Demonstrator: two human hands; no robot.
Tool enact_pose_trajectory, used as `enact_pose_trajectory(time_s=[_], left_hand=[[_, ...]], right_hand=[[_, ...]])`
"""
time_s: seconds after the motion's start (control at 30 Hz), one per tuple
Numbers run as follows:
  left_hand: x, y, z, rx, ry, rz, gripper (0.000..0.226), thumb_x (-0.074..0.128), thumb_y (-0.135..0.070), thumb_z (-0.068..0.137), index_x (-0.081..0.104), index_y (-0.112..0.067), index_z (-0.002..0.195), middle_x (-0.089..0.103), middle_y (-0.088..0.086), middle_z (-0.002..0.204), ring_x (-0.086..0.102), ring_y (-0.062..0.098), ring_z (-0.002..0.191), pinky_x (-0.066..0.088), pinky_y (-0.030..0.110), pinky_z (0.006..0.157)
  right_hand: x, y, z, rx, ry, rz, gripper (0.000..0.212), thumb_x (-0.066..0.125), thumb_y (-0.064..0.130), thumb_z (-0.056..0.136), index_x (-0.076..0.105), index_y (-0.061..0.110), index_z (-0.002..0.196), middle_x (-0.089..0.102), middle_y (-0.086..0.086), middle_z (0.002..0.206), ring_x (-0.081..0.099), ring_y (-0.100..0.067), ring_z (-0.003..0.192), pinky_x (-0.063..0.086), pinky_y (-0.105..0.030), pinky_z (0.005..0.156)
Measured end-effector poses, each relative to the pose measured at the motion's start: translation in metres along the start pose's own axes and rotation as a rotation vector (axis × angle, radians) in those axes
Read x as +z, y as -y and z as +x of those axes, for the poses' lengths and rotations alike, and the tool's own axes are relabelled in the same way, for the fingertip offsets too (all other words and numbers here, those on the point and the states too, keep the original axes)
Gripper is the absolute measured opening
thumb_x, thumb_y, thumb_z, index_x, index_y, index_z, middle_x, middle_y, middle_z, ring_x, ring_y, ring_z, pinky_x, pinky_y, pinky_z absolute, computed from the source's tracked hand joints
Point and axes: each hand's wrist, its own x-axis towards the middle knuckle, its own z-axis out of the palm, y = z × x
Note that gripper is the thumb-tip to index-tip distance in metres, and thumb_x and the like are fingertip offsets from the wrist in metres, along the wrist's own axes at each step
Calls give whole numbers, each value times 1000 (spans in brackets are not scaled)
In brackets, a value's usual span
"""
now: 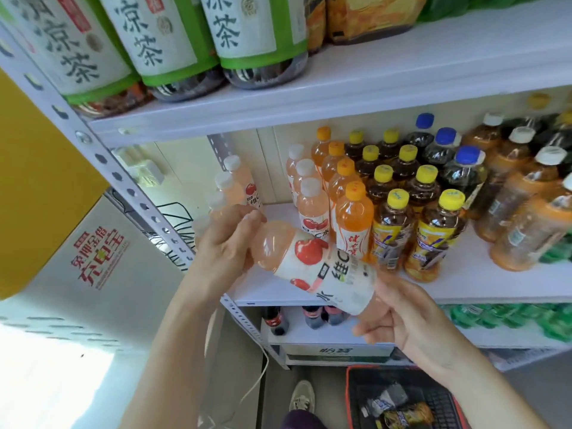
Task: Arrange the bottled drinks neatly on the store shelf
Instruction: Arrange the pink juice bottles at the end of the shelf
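Pink apple-drink bottle [312,261]: centre of frame, held in both hands, lying tilted, neck toward upper left and base toward lower right. It is in front of the front edge of the middle shelf [479,286] and does not rest on it.

Left hand [226,243]: my fingers are curled round the neck end. The cap is hidden under them.

Right hand [402,314]: my fingers are wrapped round the base, below the white label with the red apples.

Middle shelf, left to right:
- short row of matching pink bottles [235,181], white caps, just behind my left hand
- a gap of bare shelf
- second pink row [312,202], running front to back
- orange-capped bottles [354,212], touching the second pink row
- yellow-capped tea bottles [391,227], two rows
- blue-capped bottles [464,171]
- white-capped amber bottles [520,193], right edge of frame

All of these stand upright.

Top of frame: large green-labelled tea bottles [164,41] on the upper shelf.

Bottom right: red basket [349,397] on the floor with a few yellow-labelled bottles inside; their number is unclear.

Left of frame: white box [99,261] with red lettering.
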Motion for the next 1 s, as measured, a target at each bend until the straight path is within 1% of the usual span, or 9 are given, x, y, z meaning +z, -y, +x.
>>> enact_pose_trajectory(time_s=[0.1,0.2,0.3,0.4,0.47,0.53,0.77,0.87,1.0], left_hand=[[-5,-7,-8,18,134,-36,16,50,-31,102,62,-22,109,47,20,78,44,17,65,35,30,60],[-7,-8,-11,50,159,-112,20,52,-34,98,62,-20,109,44,28,80,42,21,66,33,35,61],[-1,-6,-10,69,74,-115,35,53,-43,92,62,-12,105,39,10,63,36,14,50,33,23,47],[3,0,-6,38,-47,-20,49,53,-53,87,63,-7,100,42,-4,56,35,13,48,31,24,47],[4,4,-5,16,-82,1,56,51,-54,87,61,-1,99,39,-5,55,34,12,48,29,26,47],[2,5,-6,-9,-54,-43,52,50,-53,90,59,-2,96,35,-11,53,31,9,47,28,22,45],[-18,10,-12,-3,323,57,39,51,-59,90,51,-45,126,51,-8,76,49,10,69,44,24,61],[-14,9,-11,69,281,-38,39,50,-51,93,53,-32,127,51,-2,76,47,13,67,40,27,61],[-2,6,-7,62,123,-102,42,50,-54,94,62,-15,107,38,-6,61,33,9,52,30,23,47]], right_hand=[[1,2,-6,75,-33,-30,68,50,68,74,75,8,95,68,-32,79,66,-30,53,53,-28,42],[0,6,-10,149,9,-42,73,44,73,74,76,11,95,68,-32,79,66,-30,53,51,-27,41],[1,7,-10,108,30,58,65,50,67,82,69,16,119,70,-25,107,72,-31,80,58,-33,55],[2,10,-12,19,117,60,59,78,48,78,60,26,130,66,-14,124,68,-33,104,58,-38,73],[1,11,-14,-23,128,-11,62,83,21,73,59,30,129,64,-15,125,66,-37,106,58,-37,77],[0,11,-16,-43,114,-18,62,80,12,72,60,29,128,65,-21,122,67,-43,100,59,-35,73],[-1,16,-20,-4,89,38,61,73,60,75,69,17,118,70,-27,94,68,-31,62,56,-26,48],[-6,14,-19,99,68,-1,66,42,69,86,71,17,115,68,-34,93,68,-27,57,54,-26,45],[-4,16,-14,86,99,27,71,44,68,88,59,18,135,66,-39,86,72,-18,63,53,-20,48]])
